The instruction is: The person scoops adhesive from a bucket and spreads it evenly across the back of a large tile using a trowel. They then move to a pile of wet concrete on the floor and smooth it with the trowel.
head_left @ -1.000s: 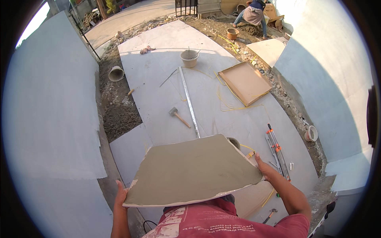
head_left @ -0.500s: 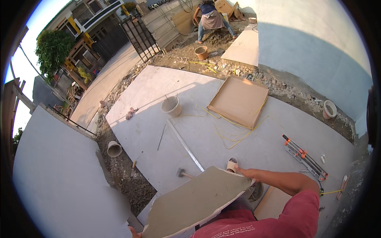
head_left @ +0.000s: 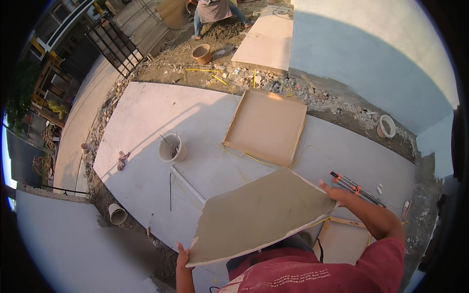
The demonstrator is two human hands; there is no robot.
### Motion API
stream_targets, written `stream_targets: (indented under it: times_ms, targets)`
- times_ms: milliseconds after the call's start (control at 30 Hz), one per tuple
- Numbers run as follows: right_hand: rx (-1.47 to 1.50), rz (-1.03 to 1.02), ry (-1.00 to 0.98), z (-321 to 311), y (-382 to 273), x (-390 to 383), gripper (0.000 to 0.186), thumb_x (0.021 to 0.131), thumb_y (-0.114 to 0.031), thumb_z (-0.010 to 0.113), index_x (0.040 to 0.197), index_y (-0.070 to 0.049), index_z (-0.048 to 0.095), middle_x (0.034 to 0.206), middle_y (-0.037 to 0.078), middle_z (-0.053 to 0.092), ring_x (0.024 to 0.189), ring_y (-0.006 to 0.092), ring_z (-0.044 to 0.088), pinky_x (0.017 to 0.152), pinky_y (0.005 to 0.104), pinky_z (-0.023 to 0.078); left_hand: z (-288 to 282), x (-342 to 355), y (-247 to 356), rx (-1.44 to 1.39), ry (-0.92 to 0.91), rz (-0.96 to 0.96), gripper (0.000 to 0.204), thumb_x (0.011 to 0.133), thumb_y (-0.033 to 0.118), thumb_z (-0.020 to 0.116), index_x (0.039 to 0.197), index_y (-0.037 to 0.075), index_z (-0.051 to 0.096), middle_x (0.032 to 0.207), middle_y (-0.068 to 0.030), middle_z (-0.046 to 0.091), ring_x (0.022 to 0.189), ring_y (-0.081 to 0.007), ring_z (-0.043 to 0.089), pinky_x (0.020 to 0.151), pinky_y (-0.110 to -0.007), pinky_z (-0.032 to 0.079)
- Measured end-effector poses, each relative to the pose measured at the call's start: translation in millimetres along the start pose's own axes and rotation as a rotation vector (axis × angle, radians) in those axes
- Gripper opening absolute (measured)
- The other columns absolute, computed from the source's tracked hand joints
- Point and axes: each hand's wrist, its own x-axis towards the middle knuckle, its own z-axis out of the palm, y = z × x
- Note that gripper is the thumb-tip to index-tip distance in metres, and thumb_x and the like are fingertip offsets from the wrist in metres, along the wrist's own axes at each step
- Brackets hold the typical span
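Both my hands hold a large, angular tile (head_left: 259,210) by its opposite edges, off the floor in front of my body. Its upward face is spread with a smooth grey-olive coat that looks like mortar, and pale ragged edges show around it. My left hand (head_left: 183,255) grips the lower left corner, thumb up along the edge. My right hand (head_left: 334,192) is closed on the right edge, with the fingers beneath hidden by the tile. Behind the tile, a metal straightedge (head_left: 188,184) lies partly covered on the pale tiled floor (head_left: 141,122).
A bucket (head_left: 172,148) with sticks stands ahead, left of an open cardboard tray (head_left: 268,128) with yellow straps. An orange-and-grey tile cutter (head_left: 356,188) lies right. Another cardboard box (head_left: 342,239) is near my right side. A person (head_left: 215,14) stands by a soil heap beyond the rubble strip.
The tile has been raised and swung to the right, so my left hand now shows fully. It now hides the hammer and much of the straightedge. My view has turned right.
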Motion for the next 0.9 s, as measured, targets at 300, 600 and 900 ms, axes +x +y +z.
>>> stream_targets:
  times_ms: [300, 600, 900]
  targets:
    - [0.33, -0.19, 0.371, -58, -51, 14, 0.114, 0.074, -0.083, 0.054, 0.135, 0.012, 0.042, 0.137, 0.023, 0.048, 0.128, 0.0289, 0.047, 0.107, 0.039, 0.037, 160, 169, 228, 0.19, -0.336, 0.033, 0.123, 0.065, 0.096, 0.036, 0.128, -0.009, 0.051, 0.118, -0.0181, 0.064, 0.102, -0.0256, 0.066, 0.088, -0.035, 0.054]
    - [0.636, -0.124, 0.307, -77, -139, 67, 0.099, 0.082, -0.075, 0.053, 0.136, 0.008, 0.043, 0.135, 0.019, 0.049, 0.125, 0.0251, 0.049, 0.103, 0.0367, 0.041, 278, 311, 388, 0.351, -0.455, -0.084, 0.114, 0.072, 0.091, 0.037, 0.129, -0.007, 0.051, 0.118, -0.0139, 0.064, 0.101, -0.0202, 0.066, 0.086, -0.032, 0.053]
    - [0.599, -0.078, 0.337, -138, -165, 281, 0.098, 0.085, -0.076, 0.047, 0.127, 0.012, 0.051, 0.125, 0.022, 0.058, 0.115, 0.0272, 0.057, 0.101, 0.0341, 0.042, 368, 491, 444, 0.502, -0.438, 0.008, 0.115, 0.071, 0.091, 0.04, 0.134, -0.005, 0.048, 0.123, -0.0133, 0.061, 0.106, -0.0189, 0.063, 0.09, -0.032, 0.051]
